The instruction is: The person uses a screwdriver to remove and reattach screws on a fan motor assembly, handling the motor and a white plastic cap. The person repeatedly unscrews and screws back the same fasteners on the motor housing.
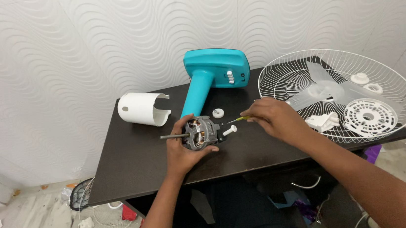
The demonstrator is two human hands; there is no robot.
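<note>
Head view: your left hand [183,153] wraps its grip around the fan motor [200,132], steadying it upright on the dark tabletop [137,155], shaft pointing left, while your right hand [275,117] pinches a small screwdriver [238,119] aimed at its housing.

A fan motor [200,132] with a bare shaft is held in the left hand [182,150] on a dark table [138,160]. A small screwdriver [239,119] is pinched in the right hand [274,117]. A teal fan base [212,76], white cylindrical cover [140,109] and wire fan guard [340,93] are seen nearby.
</note>
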